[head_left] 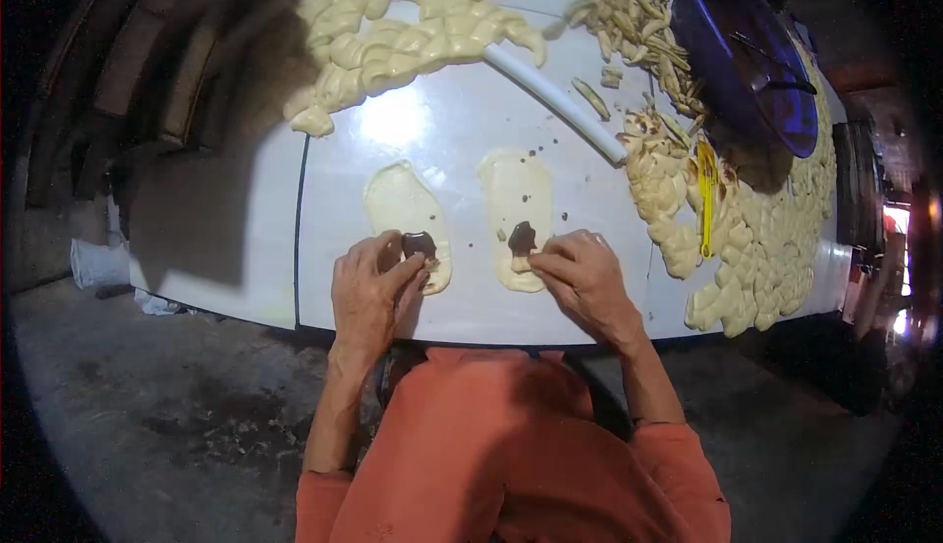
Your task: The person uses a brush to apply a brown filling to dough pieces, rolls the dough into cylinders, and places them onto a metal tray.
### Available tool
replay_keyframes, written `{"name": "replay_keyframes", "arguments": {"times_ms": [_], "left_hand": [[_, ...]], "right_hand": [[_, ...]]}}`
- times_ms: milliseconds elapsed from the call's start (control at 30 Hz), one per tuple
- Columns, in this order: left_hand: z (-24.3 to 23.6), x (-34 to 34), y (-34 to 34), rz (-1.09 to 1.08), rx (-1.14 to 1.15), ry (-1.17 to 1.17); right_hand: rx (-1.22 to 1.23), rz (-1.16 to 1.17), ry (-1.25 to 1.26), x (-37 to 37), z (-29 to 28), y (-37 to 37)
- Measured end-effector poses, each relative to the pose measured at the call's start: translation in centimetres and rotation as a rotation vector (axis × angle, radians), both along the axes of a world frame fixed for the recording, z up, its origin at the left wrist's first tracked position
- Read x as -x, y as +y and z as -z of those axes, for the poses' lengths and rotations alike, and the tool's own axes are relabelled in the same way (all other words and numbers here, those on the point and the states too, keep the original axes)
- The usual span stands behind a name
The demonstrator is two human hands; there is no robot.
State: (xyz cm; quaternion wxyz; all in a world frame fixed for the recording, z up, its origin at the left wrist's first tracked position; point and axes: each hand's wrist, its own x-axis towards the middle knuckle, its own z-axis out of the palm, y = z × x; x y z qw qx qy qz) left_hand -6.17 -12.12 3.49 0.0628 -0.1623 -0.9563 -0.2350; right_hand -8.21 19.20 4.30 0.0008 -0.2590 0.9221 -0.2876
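Note:
Two flattened ovals of pale dough lie side by side on the white table, a left dough piece (398, 194) and a right dough piece (511, 185). Each carries a dark, glossy dab of filling, the left dab (419, 244) and the right dab (522, 239). My left hand (368, 283) is closed in a pinch at the lower part of the left dough, beside its dab. At the right dough, my right hand (586, 273) pinches too, its fingertips against a small tan piece below the dab. What exactly the fingers grip is too small to make out.
Dough lumps (413, 47) are heaped at the far left. A white rod (555, 101) lies beyond the dough. To the right are brownish slices (638, 13), a blue-purple basin (732, 62), a yellow tool (706, 199) and many pale, flattish pieces (761, 258). Dark crumbs dot the table.

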Motion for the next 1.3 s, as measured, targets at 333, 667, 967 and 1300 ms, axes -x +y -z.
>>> {"name": "replay_keyframes", "arguments": {"times_ms": [333, 667, 967, 1300], "left_hand": [[-1.9, -0.4, 5.8, 0.123, -0.176, 0.060], [0.7, -2.5, 8.7, 0.114, -0.195, 0.001], [2.0, -0.5, 9.3, 0.257, -0.164, 0.066], [-0.6, 1.9, 9.2, -0.006, -0.213, -0.102]], "right_hand": [[-0.056, -0.053, 0.038, 3.5, -0.5, -3.6], [0.175, -0.034, -0.091, 2.1, -0.6, 0.1], [-0.003, -0.112, -0.007, -0.4, 1.1, 2.4], [0.314, 0.219, -0.327, 1.1, -0.2, 2.1]]}}
